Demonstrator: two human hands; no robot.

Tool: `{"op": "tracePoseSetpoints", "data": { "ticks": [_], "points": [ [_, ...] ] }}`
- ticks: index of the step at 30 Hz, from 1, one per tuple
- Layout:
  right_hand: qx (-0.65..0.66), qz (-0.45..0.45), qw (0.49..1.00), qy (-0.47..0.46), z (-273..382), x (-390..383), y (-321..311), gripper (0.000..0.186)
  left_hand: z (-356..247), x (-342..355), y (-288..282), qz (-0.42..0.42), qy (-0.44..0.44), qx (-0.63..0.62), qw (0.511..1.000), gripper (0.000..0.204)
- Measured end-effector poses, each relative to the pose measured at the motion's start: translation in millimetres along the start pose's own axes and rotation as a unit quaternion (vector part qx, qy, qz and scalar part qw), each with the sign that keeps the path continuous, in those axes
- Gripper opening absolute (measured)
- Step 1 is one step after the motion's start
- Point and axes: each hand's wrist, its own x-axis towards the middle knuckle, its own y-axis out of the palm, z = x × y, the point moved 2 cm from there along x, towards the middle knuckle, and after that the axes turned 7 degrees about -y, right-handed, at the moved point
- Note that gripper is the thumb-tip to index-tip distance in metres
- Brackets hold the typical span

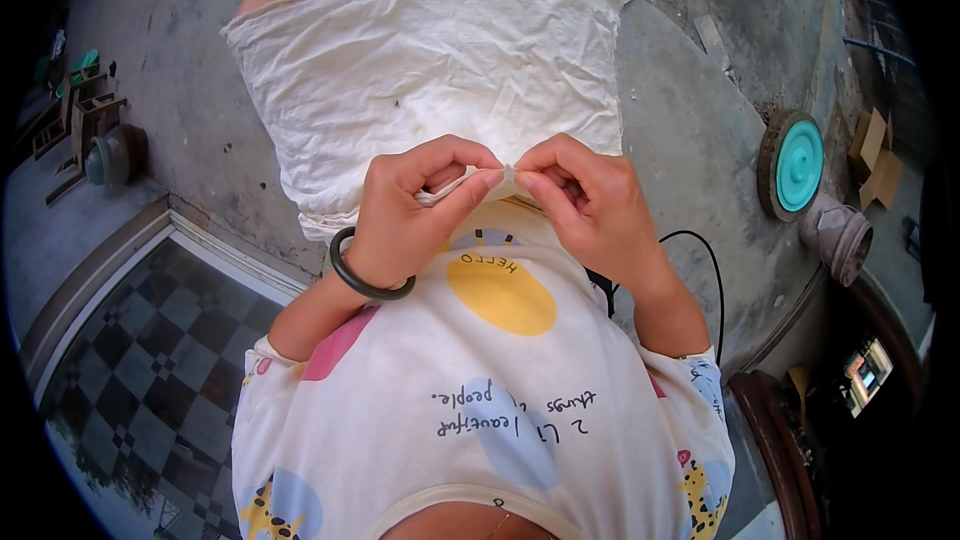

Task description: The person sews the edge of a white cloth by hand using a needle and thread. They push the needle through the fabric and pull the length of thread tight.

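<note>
A wrinkled white cloth lies spread over my lap and knees, with a frayed edge at its far side. Close to my body, my left hand is closed, pinching a narrow folded strip of this cloth between thumb and forefinger. Opposite it, my right hand is closed too, its thumb and fingertip pinching the same bit of cloth. The fingertips of both hands nearly meet. Anything thin or small between them is too fine to make out. A dark bangle circles my left wrist.
Grey concrete floor surrounds me. To the right stand a round turquoise lid, a greyish pot and an opened cardboard box. Wooden stools are at the far left, a checkered tiled area nearer. A black cable curves beside my right arm.
</note>
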Motion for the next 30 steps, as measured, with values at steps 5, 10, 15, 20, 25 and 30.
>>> {"op": "tracePoseSetpoints", "data": {
  "ticks": [5,10,15,20,25,30],
  "points": [
    [-0.016,-0.033,0.999,-0.011,3.6,-0.9,6.3,0.006,-1.8,-2.4,3.1,-0.042,0.056,0.052,0.996,0.009],
    [0.004,0.016,1.0,0.026,0.9,-0.5,0.2,0.014,-0.2,2.9,-1.0,-0.008,0.035,-0.017,0.999,0.011],
    [0.088,0.0,0.996,0.032,-2.8,-1.1,3.0,0.012,0.1,2.7,-2.0,0.014,0.005,-0.043,0.999,0.009],
    [0.123,0.005,0.991,0.052,-6.8,-3.2,1.3,0.009,1.0,6.0,-6.2,0.065,-0.029,-0.088,0.994,0.012],
    [0.166,0.051,0.983,0.05,-8.4,-1.7,-2.4,0.006,3.1,7.9,-8.2,0.086,-0.058,-0.098,0.99,0.011],
    [0.17,0.088,0.98,0.057,-6.5,-0.1,-5.8,0.006,4.6,8.0,-8.7,0.098,-0.057,-0.09,0.989,0.01]
  ]
}}
